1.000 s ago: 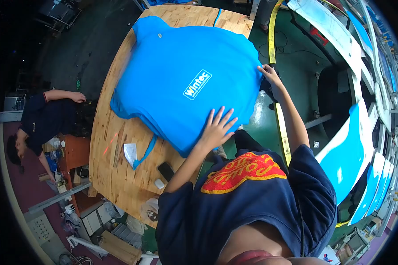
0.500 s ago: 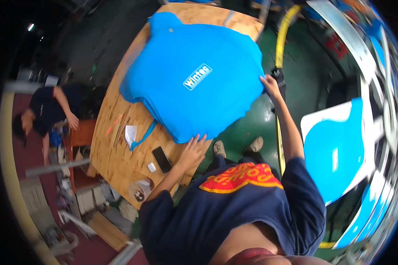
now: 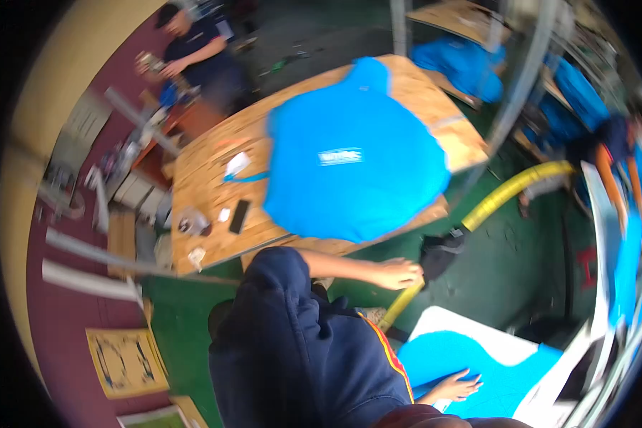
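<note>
My right hand (image 3: 458,387) lies with fingers spread on a blue cloth piece (image 3: 446,351), which rests on a white board (image 3: 471,322) at the lower right. Reaching across my front, my left hand (image 3: 398,273) hangs near a black bundle (image 3: 442,253) on a yellow band. Its fingers are smeared by motion, and nothing shows plainly in them. Apart from both hands, a large blue fabric cover (image 3: 353,189) with a pale printed label lies spread on the wooden table (image 3: 217,232). A blue strap trails from its left side.
On the table are a dark phone (image 3: 240,216), a small white case (image 3: 224,215), a plastic container (image 3: 194,222) and crumpled paper (image 3: 237,164). A metal post (image 3: 524,78) stands behind. The yellow band (image 3: 517,191) curves over the green floor. Co-workers are at upper left and far right.
I have turned right, away from the table. Both hands have left the blue cover; the right now rests on the blue cloth on the white board, the left has swung across my front.
</note>
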The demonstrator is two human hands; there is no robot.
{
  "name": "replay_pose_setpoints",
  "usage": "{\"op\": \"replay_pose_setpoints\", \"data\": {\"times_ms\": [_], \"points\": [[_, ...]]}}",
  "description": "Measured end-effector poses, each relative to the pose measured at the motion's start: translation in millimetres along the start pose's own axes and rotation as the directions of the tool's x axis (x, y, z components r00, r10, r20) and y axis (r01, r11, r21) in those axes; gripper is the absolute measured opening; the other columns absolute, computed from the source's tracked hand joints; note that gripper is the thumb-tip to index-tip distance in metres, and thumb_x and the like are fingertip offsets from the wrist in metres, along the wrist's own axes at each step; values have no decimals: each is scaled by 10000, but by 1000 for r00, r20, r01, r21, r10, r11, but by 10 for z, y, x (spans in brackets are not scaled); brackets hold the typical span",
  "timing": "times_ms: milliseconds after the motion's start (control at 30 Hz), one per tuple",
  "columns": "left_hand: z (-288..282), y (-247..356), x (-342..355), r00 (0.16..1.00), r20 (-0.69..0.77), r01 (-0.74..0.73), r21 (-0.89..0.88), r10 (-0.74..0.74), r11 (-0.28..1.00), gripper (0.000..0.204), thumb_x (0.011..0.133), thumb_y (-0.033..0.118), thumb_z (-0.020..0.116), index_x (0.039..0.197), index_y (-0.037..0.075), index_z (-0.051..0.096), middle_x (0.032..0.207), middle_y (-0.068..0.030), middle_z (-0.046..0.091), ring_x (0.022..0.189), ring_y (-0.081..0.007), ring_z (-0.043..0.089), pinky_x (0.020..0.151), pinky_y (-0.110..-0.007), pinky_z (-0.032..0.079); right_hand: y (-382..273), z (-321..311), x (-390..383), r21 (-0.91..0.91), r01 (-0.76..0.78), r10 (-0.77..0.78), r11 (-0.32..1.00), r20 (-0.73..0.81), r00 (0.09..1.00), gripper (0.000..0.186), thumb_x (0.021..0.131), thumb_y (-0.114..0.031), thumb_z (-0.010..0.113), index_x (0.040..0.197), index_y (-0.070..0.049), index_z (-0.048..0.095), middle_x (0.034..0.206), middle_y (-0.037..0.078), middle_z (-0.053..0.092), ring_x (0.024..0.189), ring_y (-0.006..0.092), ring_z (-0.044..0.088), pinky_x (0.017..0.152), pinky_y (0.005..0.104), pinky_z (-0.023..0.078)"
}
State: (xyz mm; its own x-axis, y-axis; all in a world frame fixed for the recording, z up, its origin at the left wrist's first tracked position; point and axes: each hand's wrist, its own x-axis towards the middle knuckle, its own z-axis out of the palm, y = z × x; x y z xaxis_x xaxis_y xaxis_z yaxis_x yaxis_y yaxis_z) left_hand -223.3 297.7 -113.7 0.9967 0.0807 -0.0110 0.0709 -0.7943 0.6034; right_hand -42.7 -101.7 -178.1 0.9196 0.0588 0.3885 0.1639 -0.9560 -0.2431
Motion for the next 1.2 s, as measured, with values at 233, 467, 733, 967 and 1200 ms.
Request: {"op": "replay_pose_setpoints", "data": {"times_ms": [233, 467, 733, 967, 1200], "points": [[1282, 1077, 3432, 991, 122, 81, -199, -57, 977, 615, 966, 554, 480, 1226, 13, 612, 1223, -202, 640, 1182, -344, 593, 982, -445, 472, 564, -327, -36, -95, -325, 338, 941, 188, 922, 607, 919, -331, 595, 1483, -192, 420, 1606, 109, 270, 1488, 299, 223, 1164, 598, 84], [2640, 1976, 4970, 435, 888, 644, -422, 148, 638, 1011, 878, 831, 241, 1327, -13, 573, 1287, -166, 628, 1191, -273, 585, 1070, -403, 406, 530, -443, 217, -35, -404, 399, 914, 247, 883, 603, 902, -355, 611, 1463, -199, 452, 1614, 95, 254, 1482, 288, 239, 1172, 581, 61], [3573, 2856, 5736, 981, 187, 114, -774, 54, 623, 245, 922, 250, 663, 934, 15, 732, 887, -121, 722, 771, -203, 653, 711, -392, 531, 538, -348, 111, -9, -373, 369, 928, 169, 914, 556, 910, -318, 604, 1435, -178, 484, 1596, 99, 300, 1475, 305, 258, 1172, 575, 69], [2808, 3342, 3897, 601, -27, -553, -736, 799, 392, 312, 1040, 285, 459, 996, 9, 597, 888, -81, 596, 839, -199, 550, 818, -382, 462, 716, -432, 110, 525, -272, 484, 806, -322, 814, 335, 999, -194, 539, 1274, -6, 576, 1437, 182, 475, 1269, 296, 512, 1040, 441, 398], [2030, 2617, 1419, 499, 417, 313, -904, 759, 291, 317, 954, 314, 614, 1044, 10, 604, 966, -66, 613, 896, -200, 533, 833, -373, 439, -367, -310, 487, 555, -14, 271, 832, -385, 882, 289, 980, -151, 547, 1215, 7, 607, 1347, 178, 540, 1179, 280, 564, 952, 409, 476]]}}
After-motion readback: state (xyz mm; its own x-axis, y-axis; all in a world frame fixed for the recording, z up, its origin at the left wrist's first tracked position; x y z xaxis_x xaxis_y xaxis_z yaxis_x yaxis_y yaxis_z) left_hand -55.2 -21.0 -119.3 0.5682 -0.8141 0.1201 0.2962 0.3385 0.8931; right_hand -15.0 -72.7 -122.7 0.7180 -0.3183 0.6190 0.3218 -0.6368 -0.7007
